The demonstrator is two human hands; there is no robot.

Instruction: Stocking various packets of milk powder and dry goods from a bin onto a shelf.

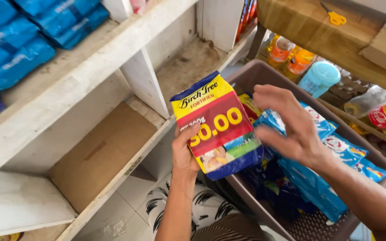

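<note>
My left hand (183, 154) holds a yellow, red and blue pouch (217, 125) upright from below, thumb on its front. Beside the pouch's right edge hovers my right hand (291, 122), fingers spread and holding nothing. Under both hands sits a brown plastic basket (264, 73) filled with several blue and yellow pouches (331, 147). An empty white wooden shelf compartment (188, 62) lies just left of the held pouch.
Blue packets (18, 44) are stacked on the upper shelf at left. A flat cardboard piece (103, 154) lies on the lower shelf. A wooden table (309, 22) at upper right carries yellow scissors (334, 17) and a box; bottles (287, 51) stand beneath it.
</note>
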